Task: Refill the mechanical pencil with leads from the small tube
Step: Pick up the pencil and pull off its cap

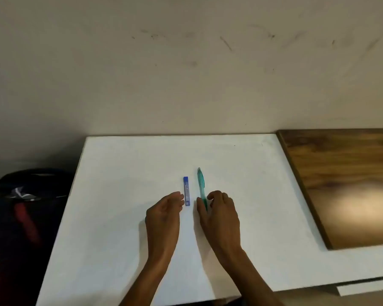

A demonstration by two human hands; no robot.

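A green translucent mechanical pencil (201,184) lies on the white table (124,195), pointing away from me. Just left of it lies a small blue lead tube (186,191), parallel to the pencil. My right hand (219,215) rests over the pencil's near end, thumb on its left side and fingers curled on its right, touching it on the table. My left hand (165,215) sits just left of the tube with fingers loosely curled, holding nothing, fingertips close to the tube's lower part.
A dark wooden board (345,184) covers the table's right side. A dark bag with a red strap (20,213) sits beside the table's left edge. A scuffed beige wall (186,62) rises behind the table.
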